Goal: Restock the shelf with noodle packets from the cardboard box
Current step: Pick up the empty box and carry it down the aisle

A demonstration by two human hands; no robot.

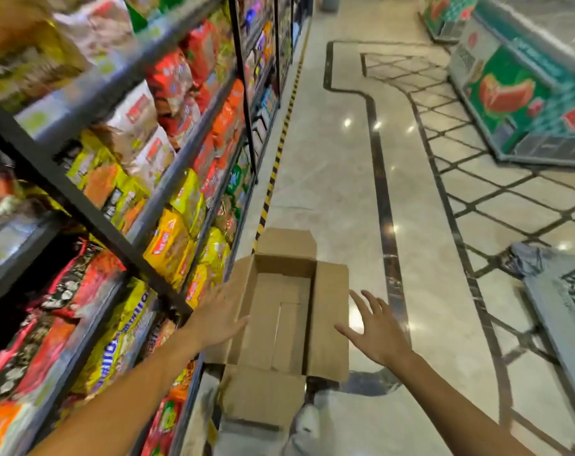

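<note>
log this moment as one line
brown cardboard box: open, no packets visible | left hand: open, at left flap | right hand: open, at right flap

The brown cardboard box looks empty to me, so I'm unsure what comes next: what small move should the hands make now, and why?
Probably close both hands on the brown cardboard box and lift it away. Its floor shows bare, no packets visible, and the open left hand and right hand flank its side flaps.

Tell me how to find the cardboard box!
Look along the shelf of bright noodle packets, down to the shiny floor beside it. The cardboard box sits there between the left hand and right hand. It is plain brown, open-topped and empty.
</note>
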